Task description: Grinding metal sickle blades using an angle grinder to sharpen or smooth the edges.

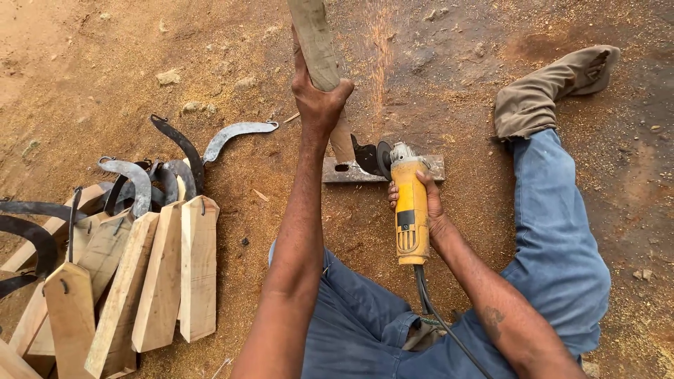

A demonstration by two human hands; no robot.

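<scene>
On the bare, sawdust-strewn dirt ground (91, 63), a person sits with legs in blue jeans (562, 238) spread wide, the right foot in a brown sock (554, 84) stretched out ahead. To the left lies a heap of wooden handles (161, 274) fitted with curved dark blades (186, 147); I count at least 6 pale wedge-shaped handles, though the pile runs off the frame edge. Between the legs, a flat metal bar (344, 170) rests on the dirt. The left hand (319, 98) is wrapped tight around a thick wooden handle (314, 42) held upright, its lower end with a dark blade (364, 156) pressed down by the bar. The right hand (428, 203) is closed around the body of a yellow angle grinder (411, 217), whose disc (384, 159) meets the blade and seems to throw a thin spray of sparks (379, 63) upward. A black cord (439, 319) trails back from the grinder over the lap.
</scene>
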